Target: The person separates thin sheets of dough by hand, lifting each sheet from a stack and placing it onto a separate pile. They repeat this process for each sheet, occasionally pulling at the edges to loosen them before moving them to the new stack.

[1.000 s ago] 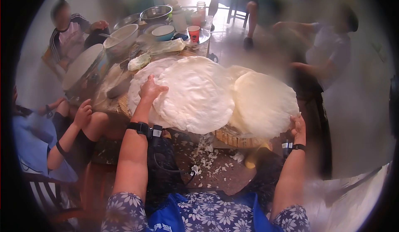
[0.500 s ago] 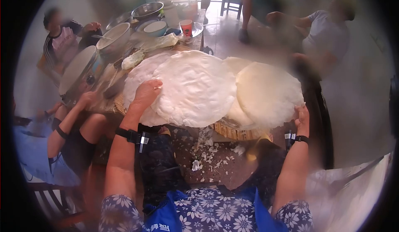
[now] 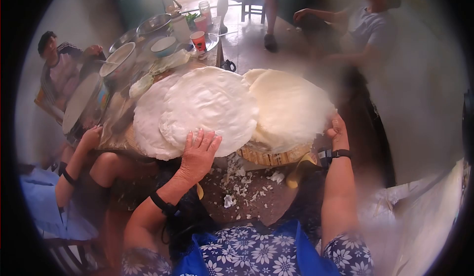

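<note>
Two stacks of large, thin, round dough sheets lie side by side in front of me. My left hand (image 3: 200, 152) rests flat, fingers spread, on the near edge of the white dough sheet (image 3: 210, 108), which tops the left stack. Under it, another pale sheet (image 3: 148, 113) sticks out to the left. My right hand (image 3: 337, 127) has its fingers curled at the right edge of the yellowish dough sheet (image 3: 291, 108) on the right stack. Its fingertips are partly hidden there. A slatted round mat (image 3: 284, 156) shows beneath the right stack.
Beyond the sheets stand a pale bowl (image 3: 118, 58), a metal basin (image 3: 154, 25) and a red cup (image 3: 198, 41). A co-worker's hand (image 3: 90, 136) is at the table's left. White scraps (image 3: 242, 182) litter the floor. Other people sit at left, back and right.
My left hand has gone from the left stack's upper left side to its near edge and now lies flat there. The view has shifted; my right hand stays at the right sheet's edge.
</note>
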Action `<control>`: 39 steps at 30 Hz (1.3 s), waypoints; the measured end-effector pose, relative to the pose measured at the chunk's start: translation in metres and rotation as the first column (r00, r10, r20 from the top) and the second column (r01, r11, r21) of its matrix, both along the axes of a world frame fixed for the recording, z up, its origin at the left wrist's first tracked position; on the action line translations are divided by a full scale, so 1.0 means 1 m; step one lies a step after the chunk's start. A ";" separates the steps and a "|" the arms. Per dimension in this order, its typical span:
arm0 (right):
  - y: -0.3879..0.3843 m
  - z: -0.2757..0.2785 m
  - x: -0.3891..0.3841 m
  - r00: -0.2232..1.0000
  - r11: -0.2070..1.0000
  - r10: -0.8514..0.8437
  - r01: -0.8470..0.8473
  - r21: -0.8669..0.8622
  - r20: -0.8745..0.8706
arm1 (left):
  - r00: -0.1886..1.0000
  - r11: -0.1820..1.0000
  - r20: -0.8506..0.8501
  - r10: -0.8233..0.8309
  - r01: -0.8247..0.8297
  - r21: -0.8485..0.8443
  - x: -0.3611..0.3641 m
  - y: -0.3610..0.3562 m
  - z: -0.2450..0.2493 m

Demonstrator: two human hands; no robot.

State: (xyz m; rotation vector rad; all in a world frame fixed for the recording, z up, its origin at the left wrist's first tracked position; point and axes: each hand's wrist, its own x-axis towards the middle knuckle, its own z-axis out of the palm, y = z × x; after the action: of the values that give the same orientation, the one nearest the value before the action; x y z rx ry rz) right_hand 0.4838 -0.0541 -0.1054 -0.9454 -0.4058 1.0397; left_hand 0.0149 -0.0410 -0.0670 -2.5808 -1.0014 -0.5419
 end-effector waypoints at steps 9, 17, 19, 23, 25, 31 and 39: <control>0.040 -0.010 -0.021 0.987 0.993 0.121 -0.120 -0.021 0.110 | 0.963 0.967 0.206 0.176 -0.208 0.147 -0.061 0.029 0.038; 0.064 -0.039 -0.006 0.628 0.935 0.128 0.183 -0.305 0.768 | 0.968 0.969 0.060 0.245 -0.242 -0.052 -0.104 0.032 0.018; 0.067 -0.048 0.005 0.299 0.874 0.161 0.399 -0.277 0.941 | 0.962 0.959 0.019 0.274 -0.272 -0.080 -0.098 0.024 0.026; 0.056 -0.043 0.004 0.344 0.843 0.042 0.491 -0.218 0.938 | 0.957 0.951 -0.008 0.291 -0.290 -0.110 -0.073 0.005 0.053; 0.058 -0.050 0.008 0.433 0.827 0.073 0.477 -0.297 0.898 | 0.972 0.968 0.082 0.219 -0.206 -0.143 -0.050 -0.003 0.070; 0.052 -0.050 0.002 0.378 0.825 0.056 0.504 -0.256 0.924 | 0.905 0.747 0.393 -0.165 0.374 -0.549 0.040 -0.030 0.047; 0.054 -0.050 -0.002 0.333 0.874 0.032 0.448 -0.188 0.943 | 0.837 0.714 0.533 0.126 0.297 -0.634 0.087 0.011 -0.062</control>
State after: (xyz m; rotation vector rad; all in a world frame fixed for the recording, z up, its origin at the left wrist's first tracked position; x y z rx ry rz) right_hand 0.4815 0.0004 -0.1552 -1.9522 -1.0032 0.1794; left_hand 0.1023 -0.0303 -0.1290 -3.2403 -1.5078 -1.1779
